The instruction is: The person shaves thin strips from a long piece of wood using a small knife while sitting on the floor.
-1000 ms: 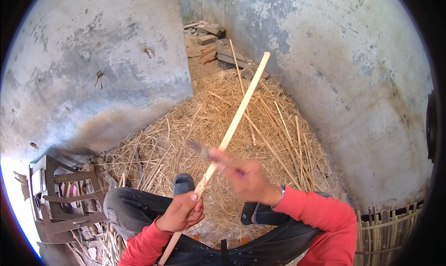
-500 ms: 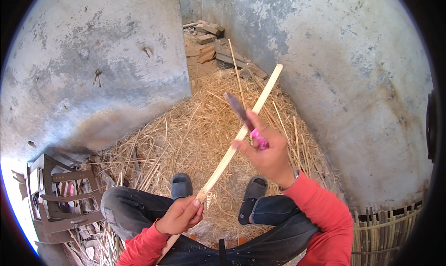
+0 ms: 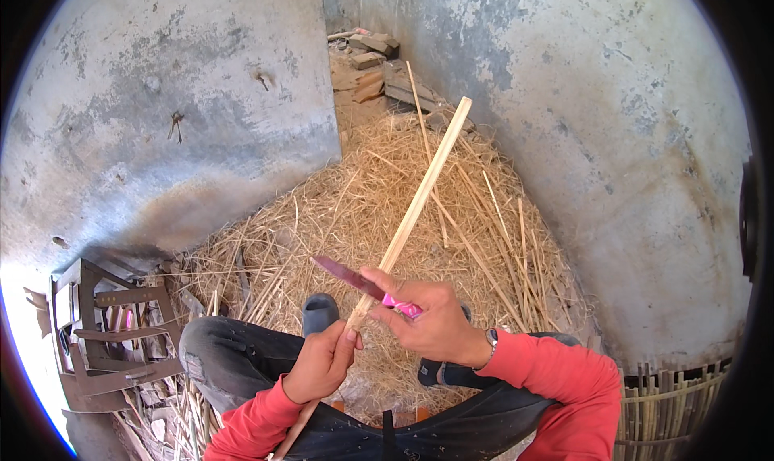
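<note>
Left hand (image 3: 322,359) grips a pale strip (image 3: 416,203); right hand (image 3: 439,322) — a knife (image 3: 355,279).

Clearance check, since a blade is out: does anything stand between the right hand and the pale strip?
Only the knife in the right hand: its blade crosses in front of the pale strip, just beyond the left hand. Nothing else visible; blade contact is unclear.

The right grip (image 3: 435,320) holds a knife (image 3: 347,273), seemingly touching a strip (image 3: 426,191).
</note>
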The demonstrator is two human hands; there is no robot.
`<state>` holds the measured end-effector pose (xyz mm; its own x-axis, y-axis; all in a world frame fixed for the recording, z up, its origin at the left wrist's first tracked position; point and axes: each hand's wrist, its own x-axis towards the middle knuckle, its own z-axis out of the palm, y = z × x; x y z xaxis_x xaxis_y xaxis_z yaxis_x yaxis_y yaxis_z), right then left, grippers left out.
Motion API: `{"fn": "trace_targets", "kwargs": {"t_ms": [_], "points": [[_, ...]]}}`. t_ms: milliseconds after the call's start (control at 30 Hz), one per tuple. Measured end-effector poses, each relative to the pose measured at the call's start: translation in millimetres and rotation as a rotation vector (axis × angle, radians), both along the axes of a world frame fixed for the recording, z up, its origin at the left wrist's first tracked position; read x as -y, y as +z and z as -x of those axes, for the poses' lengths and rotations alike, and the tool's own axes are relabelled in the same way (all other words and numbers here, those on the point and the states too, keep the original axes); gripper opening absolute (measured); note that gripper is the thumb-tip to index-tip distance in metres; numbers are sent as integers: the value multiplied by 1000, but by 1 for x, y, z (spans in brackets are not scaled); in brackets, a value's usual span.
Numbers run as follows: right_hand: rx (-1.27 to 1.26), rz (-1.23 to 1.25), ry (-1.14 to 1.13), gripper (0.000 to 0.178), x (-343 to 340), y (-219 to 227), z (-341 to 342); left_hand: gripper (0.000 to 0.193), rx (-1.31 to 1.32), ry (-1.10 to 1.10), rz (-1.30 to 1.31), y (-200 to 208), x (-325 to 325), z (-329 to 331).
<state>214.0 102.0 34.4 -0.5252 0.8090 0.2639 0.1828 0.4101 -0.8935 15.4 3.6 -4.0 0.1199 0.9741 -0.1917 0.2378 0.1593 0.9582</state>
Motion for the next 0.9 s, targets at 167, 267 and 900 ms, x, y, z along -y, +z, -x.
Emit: {"fn": "trace_targets", "kwargs": {"t_ms": [167,267,900], "points": [[23,40,105,61,2,1,-1,25,-62,-6,-17,2,-2,-3],[-71,4,108,65,0,-5,3,25,-65,12,-4,7,-1,-5],[-67,139,-3,68,-3,-3,6,37,730,-5,231,9,-8,15]]}}
